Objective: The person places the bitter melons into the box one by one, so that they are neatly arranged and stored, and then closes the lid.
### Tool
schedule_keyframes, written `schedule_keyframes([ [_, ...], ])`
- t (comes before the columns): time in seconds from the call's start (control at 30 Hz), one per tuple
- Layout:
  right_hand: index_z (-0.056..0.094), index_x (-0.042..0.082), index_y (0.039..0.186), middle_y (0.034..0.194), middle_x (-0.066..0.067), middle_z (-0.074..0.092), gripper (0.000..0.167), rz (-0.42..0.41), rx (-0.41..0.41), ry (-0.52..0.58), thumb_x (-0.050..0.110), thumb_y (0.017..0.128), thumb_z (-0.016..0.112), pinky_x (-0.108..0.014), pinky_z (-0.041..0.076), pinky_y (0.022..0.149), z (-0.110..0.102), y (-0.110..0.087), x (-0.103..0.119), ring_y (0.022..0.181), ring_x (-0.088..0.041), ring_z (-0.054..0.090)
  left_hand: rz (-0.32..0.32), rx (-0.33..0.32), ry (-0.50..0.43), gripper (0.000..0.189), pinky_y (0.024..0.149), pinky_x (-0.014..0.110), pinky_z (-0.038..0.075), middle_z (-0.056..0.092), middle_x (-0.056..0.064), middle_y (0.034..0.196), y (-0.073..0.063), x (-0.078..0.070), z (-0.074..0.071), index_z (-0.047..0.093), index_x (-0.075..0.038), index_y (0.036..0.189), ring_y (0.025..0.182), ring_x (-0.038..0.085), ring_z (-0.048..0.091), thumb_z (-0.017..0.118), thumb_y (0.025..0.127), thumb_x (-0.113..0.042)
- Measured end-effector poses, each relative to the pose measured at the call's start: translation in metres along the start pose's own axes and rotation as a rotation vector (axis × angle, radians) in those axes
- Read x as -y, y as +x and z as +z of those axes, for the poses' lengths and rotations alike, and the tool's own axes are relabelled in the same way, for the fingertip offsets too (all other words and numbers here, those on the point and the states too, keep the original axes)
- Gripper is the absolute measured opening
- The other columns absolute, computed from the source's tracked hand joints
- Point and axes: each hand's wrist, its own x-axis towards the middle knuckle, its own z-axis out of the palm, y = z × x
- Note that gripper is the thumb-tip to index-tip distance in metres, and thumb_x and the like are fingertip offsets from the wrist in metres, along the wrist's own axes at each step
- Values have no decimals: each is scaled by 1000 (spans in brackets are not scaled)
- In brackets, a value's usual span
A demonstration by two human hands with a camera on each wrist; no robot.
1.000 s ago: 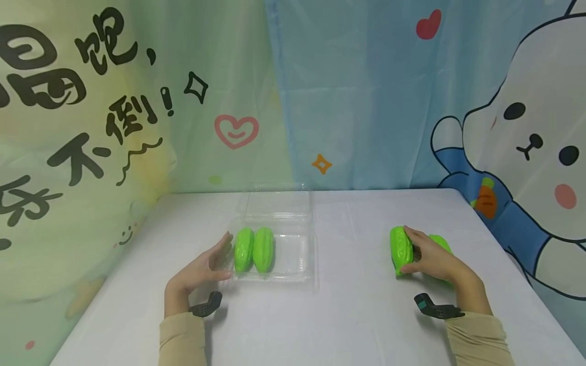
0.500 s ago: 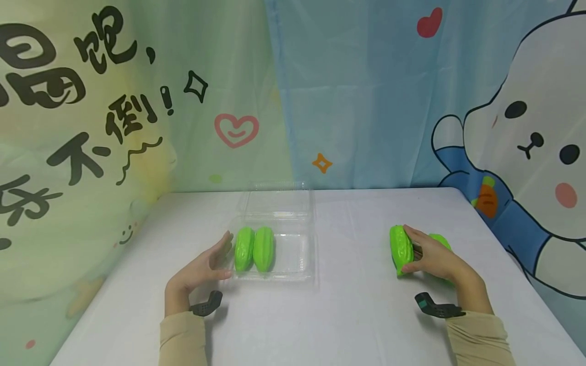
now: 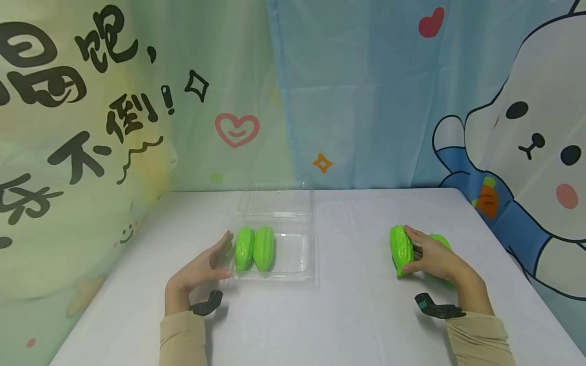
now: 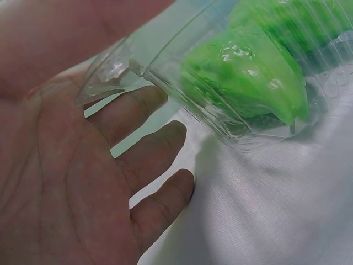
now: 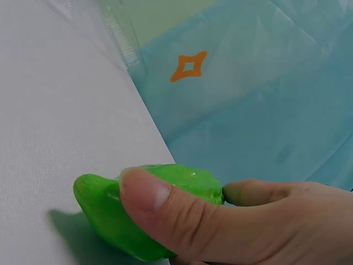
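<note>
Two bright green, ridged toy fruits, a left one [image 3: 244,249] and a right one [image 3: 264,249], lie side by side in the left half of a clear plastic clamshell box [image 3: 293,277], its lid [image 3: 277,202] folded back. At the box's left side rests my left hand [image 3: 200,269], thumb and fingers spread along the edge; the left wrist view shows loose fingers [image 4: 160,149] by the box's corner. My right hand [image 3: 435,259] grips another green ridged toy fruit [image 3: 401,250] between thumb and fingers. Part of a further green fruit [image 3: 441,242] shows behind that hand.
A white cloth covers the table [image 3: 348,315]. Behind it hangs a printed curtain [image 3: 352,101] with hearts, writing and a white cartoon animal. Each wrist carries a black camera mount, one on the left [image 3: 207,304] and one on the right [image 3: 437,307].
</note>
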Motion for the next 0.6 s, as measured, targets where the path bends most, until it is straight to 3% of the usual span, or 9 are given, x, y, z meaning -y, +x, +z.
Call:
schedule_keyframes([
  [0.13,12,-1,151,154,-30,13,122,-2,-7,-1,41,62,84,-68,16,109,1,0,1,139,-52,13,2,-1,-8,103,118,32,14,8,4,161,1,2,0,4,-17,154,148,24,12,75,80,-19],
  [0.37,11,0,151,155,-29,12,123,-8,-22,1,42,62,84,-67,17,110,0,2,2,139,-51,13,6,10,-21,102,116,25,15,8,3,161,1,1,0,4,-18,154,148,23,12,75,81,-19],
  [0.6,9,-1,151,156,-28,10,122,-26,-27,24,39,63,84,-66,19,110,-1,1,7,140,-51,13,0,0,8,102,117,33,13,9,2,161,1,1,0,4,-17,154,148,22,12,75,80,-21],
])
